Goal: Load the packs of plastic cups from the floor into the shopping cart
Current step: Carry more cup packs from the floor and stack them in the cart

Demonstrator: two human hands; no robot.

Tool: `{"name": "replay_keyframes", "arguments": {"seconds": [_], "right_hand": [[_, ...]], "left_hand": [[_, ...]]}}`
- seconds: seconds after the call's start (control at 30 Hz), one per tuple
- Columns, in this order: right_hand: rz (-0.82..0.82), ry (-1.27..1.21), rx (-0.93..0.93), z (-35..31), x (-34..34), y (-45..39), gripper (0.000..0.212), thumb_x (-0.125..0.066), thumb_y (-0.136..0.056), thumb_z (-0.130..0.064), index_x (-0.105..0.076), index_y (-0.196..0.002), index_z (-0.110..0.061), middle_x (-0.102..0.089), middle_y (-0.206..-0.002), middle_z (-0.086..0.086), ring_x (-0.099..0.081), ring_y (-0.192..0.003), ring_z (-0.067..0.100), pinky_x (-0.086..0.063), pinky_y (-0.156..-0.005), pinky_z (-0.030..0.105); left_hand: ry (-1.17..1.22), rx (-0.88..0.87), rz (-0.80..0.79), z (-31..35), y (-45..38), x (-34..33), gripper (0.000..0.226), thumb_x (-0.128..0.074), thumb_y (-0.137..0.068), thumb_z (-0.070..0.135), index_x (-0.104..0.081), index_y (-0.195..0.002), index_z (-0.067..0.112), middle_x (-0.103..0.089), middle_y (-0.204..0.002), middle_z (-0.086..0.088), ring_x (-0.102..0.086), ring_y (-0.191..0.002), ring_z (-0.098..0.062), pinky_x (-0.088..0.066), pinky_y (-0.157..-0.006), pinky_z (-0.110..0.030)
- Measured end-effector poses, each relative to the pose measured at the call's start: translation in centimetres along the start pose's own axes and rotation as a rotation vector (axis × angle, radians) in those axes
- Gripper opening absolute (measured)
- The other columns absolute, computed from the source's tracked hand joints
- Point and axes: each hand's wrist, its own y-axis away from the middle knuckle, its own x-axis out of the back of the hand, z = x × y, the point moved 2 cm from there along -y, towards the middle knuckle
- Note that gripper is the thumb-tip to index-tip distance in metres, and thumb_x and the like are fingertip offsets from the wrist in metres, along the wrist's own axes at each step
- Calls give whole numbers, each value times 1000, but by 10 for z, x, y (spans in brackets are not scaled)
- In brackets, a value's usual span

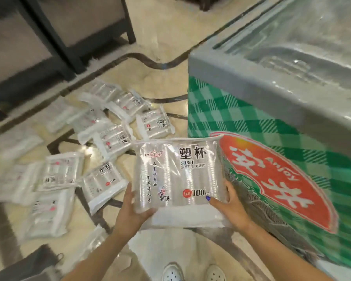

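A clear pack of plastic cups point(176, 171) with black print and a "100 pcs" label is held up in front of me by both hands. My left hand point(133, 207) grips its lower left corner. On the lower right edge sits my right hand point(229, 207), thumb on the front. Several more packs of cups point(101, 181) lie scattered on the marble floor to the left, some overlapping. No shopping cart is in view.
A chest freezer point(272, 110) with a green checked side, red logo and glass lid stands close on the right. Dark furniture legs point(55, 43) stand at the back left. My white shoes point(172, 272) show at the bottom. A dark object point(28, 264) sits at the lower left.
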Motion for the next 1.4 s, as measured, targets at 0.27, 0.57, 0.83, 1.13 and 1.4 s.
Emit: {"name": "replay_keyframes", "arguments": {"seconds": [0.27, 0.57, 0.83, 1.13, 1.4], "right_hand": [[15, 9, 216, -160, 7, 98, 89, -88, -69, -26, -34, -139, -36, -57, -127, -12, -62, -105, 3, -52, -77, 14], [206, -40, 267, -228, 19, 192, 94, -84, -56, -47, -41, -138, -29, -61, -127, -7, -63, -106, 9, -49, -77, 23], [571, -175, 291, -198, 103, 310, 70, -83, -75, -27, -45, -133, -23, -63, -121, -6, -62, -100, 1, -46, -69, 12], [1109, -498, 310, -75, 191, 506, 64, -83, -76, -18, -48, -130, -20, -65, -110, -12, -65, -85, -10, -47, -65, 7], [1536, -712, 259, 59, 203, 677, 91, -90, -62, -45, -45, -137, -19, -62, -124, -4, -64, -92, -5, -50, -68, 14]], "left_hand": [[76, -241, -14, 149, 61, 81, 106, -83, -69, 29, -11, -144, 47, -31, -153, 9, -39, -135, -22, -36, -110, -45], [-35, -432, -127, 259, 95, 119, 107, -85, -67, 31, -19, -152, 31, -35, -151, 5, -44, -129, -19, -37, -108, -40], [-73, -650, -441, 349, 161, 26, 102, -83, -72, 14, -20, -152, 21, -36, -131, 13, -39, -116, -7, -33, -102, -27], [-351, -873, -895, 392, 322, -161, 98, -86, -68, 26, -32, -148, 10, -47, -143, 0, -49, -119, -4, -34, -97, -18], [-627, -1046, -1398, 347, 500, -328, 98, -87, -55, 55, -39, -138, 36, -56, -130, 21, -57, -113, 2, -42, -105, -34]]}}
